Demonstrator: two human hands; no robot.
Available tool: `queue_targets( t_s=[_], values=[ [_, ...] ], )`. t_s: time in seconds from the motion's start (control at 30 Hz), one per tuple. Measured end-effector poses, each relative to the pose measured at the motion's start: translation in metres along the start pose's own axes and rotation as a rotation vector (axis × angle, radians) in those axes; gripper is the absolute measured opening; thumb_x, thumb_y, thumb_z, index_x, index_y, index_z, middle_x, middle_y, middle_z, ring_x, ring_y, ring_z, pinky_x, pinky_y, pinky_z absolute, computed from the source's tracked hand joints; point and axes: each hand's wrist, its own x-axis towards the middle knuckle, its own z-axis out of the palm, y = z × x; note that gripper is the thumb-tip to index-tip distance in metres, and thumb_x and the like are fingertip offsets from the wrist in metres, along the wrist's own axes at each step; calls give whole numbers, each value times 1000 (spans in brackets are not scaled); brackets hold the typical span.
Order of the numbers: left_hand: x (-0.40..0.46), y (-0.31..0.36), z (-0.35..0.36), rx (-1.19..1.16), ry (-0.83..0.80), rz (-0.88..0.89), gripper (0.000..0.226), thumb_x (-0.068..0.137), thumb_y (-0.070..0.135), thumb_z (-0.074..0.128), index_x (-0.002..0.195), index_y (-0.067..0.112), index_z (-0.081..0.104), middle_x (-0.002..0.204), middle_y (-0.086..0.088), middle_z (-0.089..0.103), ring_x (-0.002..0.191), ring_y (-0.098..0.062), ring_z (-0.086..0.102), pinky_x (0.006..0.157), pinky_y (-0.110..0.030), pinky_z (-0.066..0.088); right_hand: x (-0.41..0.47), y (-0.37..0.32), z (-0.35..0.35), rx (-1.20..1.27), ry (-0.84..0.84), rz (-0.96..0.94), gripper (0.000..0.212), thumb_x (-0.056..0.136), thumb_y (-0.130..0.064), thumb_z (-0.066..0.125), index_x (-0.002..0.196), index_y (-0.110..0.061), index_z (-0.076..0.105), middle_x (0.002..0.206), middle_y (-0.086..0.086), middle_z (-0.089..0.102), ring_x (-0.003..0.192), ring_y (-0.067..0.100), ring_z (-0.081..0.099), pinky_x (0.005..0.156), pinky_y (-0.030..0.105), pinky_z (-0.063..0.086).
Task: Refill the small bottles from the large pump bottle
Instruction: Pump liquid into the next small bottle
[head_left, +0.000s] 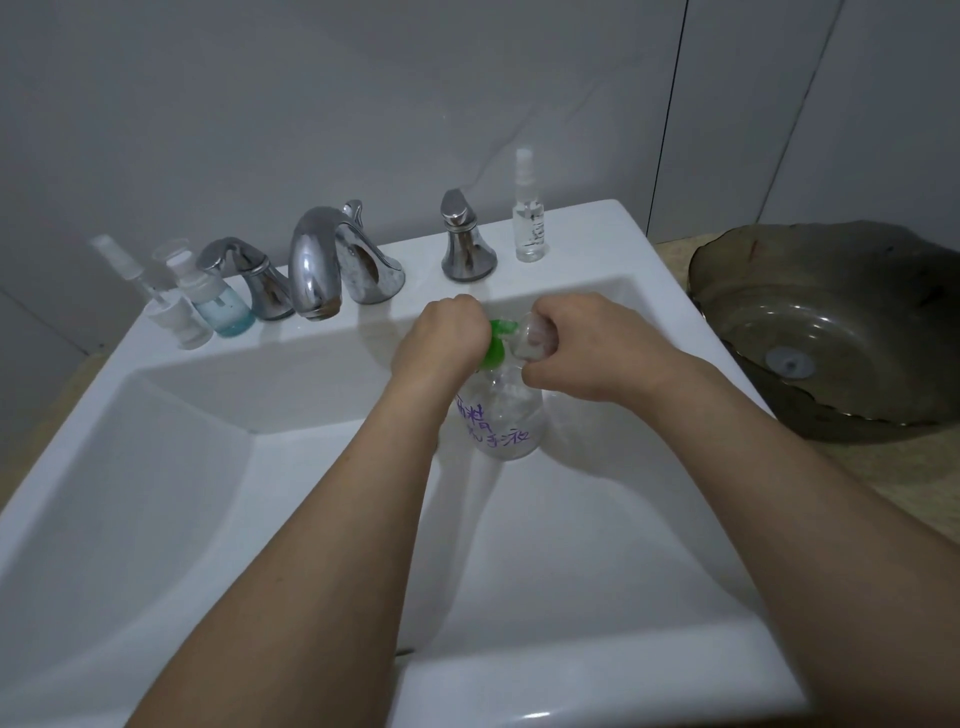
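A large clear pump bottle with purple handwriting and a green pump head stands inside the white sink. My left hand is curled over the pump head from the left. My right hand grips a small clear bottle, tilted with its mouth at the green spout. On the sink's back ledge stand a small bottle of blue liquid, two small clear bottles at the left, and a slim clear spray bottle at the right.
A chrome faucet with two chrome handles lines the back ledge. A dark glass basin sits on the beige counter to the right. A grey wall rises behind the sink.
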Motion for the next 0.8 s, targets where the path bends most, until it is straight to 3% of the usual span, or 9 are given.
queue_targets(
  t_s=[0.1,0.13,0.2,0.27,0.4,0.57,0.67,0.8],
  values=[
    [-1,2,-2,-209,-43,-60,35,96,19,30,115,2,54,119,-25,59,105,-40,60,90,-50,52,-1,-1,-1,11,35,-8,26,62,-36,64,66,-24,41,69,-9,52,66,13,49,52,26,30],
    [-2,3,-4,-288,-83,-99,43,97,32,25,111,5,56,116,-22,62,99,-37,62,90,-48,52,-1,-1,-1,10,56,-15,27,61,-36,64,65,-24,40,68,-8,52,64,12,49,51,27,29],
    [-4,3,-6,-424,-137,-206,58,94,55,22,93,12,60,96,-13,67,76,-27,61,74,-34,51,-1,-2,-1,3,95,-27,27,60,-36,62,65,-24,39,67,-9,52,65,14,50,51,26,29],
    [-4,1,-9,-484,-175,-256,63,89,67,24,81,15,58,79,-8,63,63,-21,54,64,-29,44,0,-2,-1,-11,123,-33,27,61,-36,62,66,-25,38,66,-9,51,66,17,50,51,25,29],
    [-4,-7,-11,-476,-249,-211,63,84,72,28,80,15,55,82,-9,55,66,-22,44,70,-35,40,0,-1,-1,-24,136,-31,27,61,-37,62,68,-24,39,68,-10,52,68,18,51,52,25,30],
    [-3,-16,-13,-436,-320,-165,76,82,77,31,95,12,67,93,-8,69,78,-27,61,74,-36,50,0,-2,-2,9,111,-6,24,62,-36,62,67,-25,41,68,-11,53,63,4,47,52,24,30],
    [-1,-22,-15,-422,-361,-132,77,80,80,35,100,14,69,98,-7,69,85,-26,63,79,-39,52,0,-1,-2,10,103,-3,23,62,-36,63,71,-24,44,70,-10,54,66,9,51,54,26,35],
    [-3,-34,-21,-496,-485,-98,71,81,76,40,105,17,73,95,-1,68,85,-20,64,74,-35,55,-1,-1,-3,22,83,4,24,63,-36,63,70,-26,42,71,-11,54,66,9,50,54,26,33]
  ],
)
